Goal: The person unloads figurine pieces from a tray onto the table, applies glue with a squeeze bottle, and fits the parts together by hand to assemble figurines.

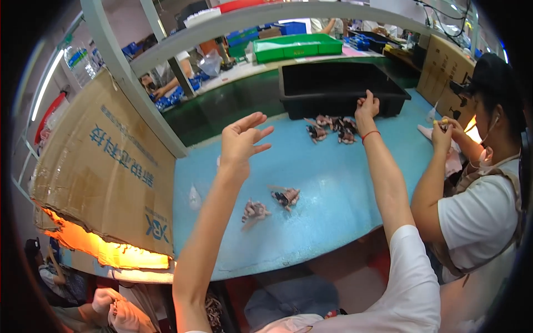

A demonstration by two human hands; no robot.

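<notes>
My left hand (pixel 242 141) is raised over the blue tabletop (pixel 316 172), its fingers stretched apart and nothing in them. At the front wall of a large black tray (pixel 344 77), my right hand (pixel 367 106) is closed with its fingers curled. Whether it grips the rim or something small is hidden. Just below the tray lies a cluster of several small pink-and-black figures (pixel 333 129), left of my right wrist. Closer to me, right of my left forearm, lie a greyish figure (pixel 255 211) and a pink-and-black figure (pixel 286 197).
A white squeeze bottle (pixel 194 197) lies left of my left forearm. A tall cardboard sheet (pixel 105 161) walls the left side, with a metal post (pixel 133 77) beside it. At right sits a co-worker (pixel 477 205), hands raised. A green tray (pixel 298 49) stands beyond the divider.
</notes>
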